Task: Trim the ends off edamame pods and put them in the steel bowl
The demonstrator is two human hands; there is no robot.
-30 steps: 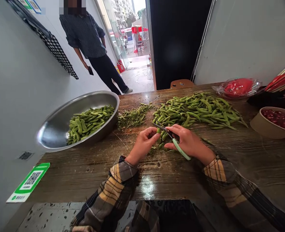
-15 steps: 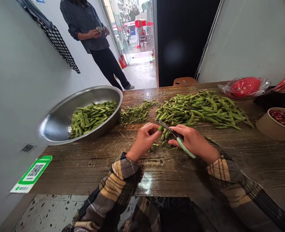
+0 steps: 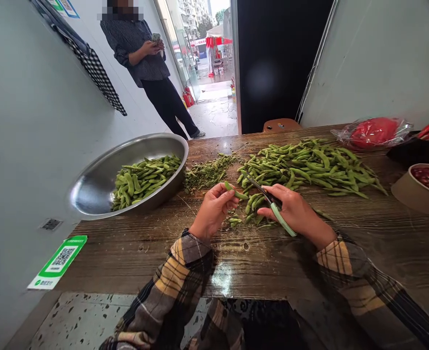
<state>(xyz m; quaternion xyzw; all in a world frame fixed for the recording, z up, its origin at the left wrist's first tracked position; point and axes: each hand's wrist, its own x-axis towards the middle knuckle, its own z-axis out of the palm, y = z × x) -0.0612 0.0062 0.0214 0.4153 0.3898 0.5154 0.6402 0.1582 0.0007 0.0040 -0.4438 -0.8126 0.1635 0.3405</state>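
Between the thumb and fingers of my left hand (image 3: 214,208) is a green edamame pod (image 3: 236,192), its right end sticking out toward the scissors. My right hand (image 3: 293,210) grips scissors (image 3: 280,219) with pale green handles; their dark blades point up and left, just right of the pod. Under and beyond the blades lies a big heap of edamame pods (image 3: 309,167). To the left a steel bowl (image 3: 90,189) is tilted, with many pods in it. Small green trimmings (image 3: 210,172) lie between the bowl and the heap.
A paper tub (image 3: 414,192) of dark red pieces stands at the right, near a red item in clear plastic (image 3: 374,132). A green QR-code card (image 3: 59,260) lies at the left edge of the wooden table (image 3: 156,265). Beyond, a person (image 3: 141,63) stands by the doorway holding a phone.
My left hand now shows more of the pod, turned lengthwise toward the right. The scissors stay in my right hand. The view has shifted slightly, and the standing person's hands have come up.
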